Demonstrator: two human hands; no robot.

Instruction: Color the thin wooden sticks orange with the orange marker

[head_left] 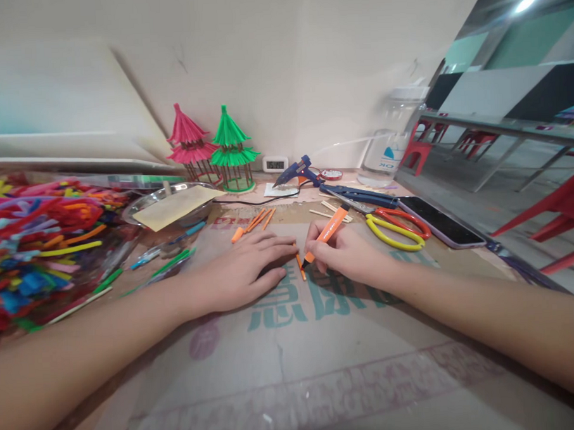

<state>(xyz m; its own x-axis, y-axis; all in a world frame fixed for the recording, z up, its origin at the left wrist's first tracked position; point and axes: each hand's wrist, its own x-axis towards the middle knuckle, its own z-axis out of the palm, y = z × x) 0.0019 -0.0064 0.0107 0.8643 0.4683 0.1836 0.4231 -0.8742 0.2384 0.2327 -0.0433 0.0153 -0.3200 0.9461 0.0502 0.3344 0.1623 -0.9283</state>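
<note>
Between the fingers of my right hand is an orange highlighter, tilted with its tip down. That tip is at a short, thin orange stick lying on the covered cardboard. My left hand lies flat, palm down, with its fingers stretched out and their tips at the stick's far end. Just beyond it are an orange cap and several orange sticks. A few plain wooden sticks lie past my right hand.
Colourful pipe cleaners heap at left beside a metal bowl with a yellow card. Red and green pagoda models, a glue gun and a bottle stand behind. Scissors and a phone lie right.
</note>
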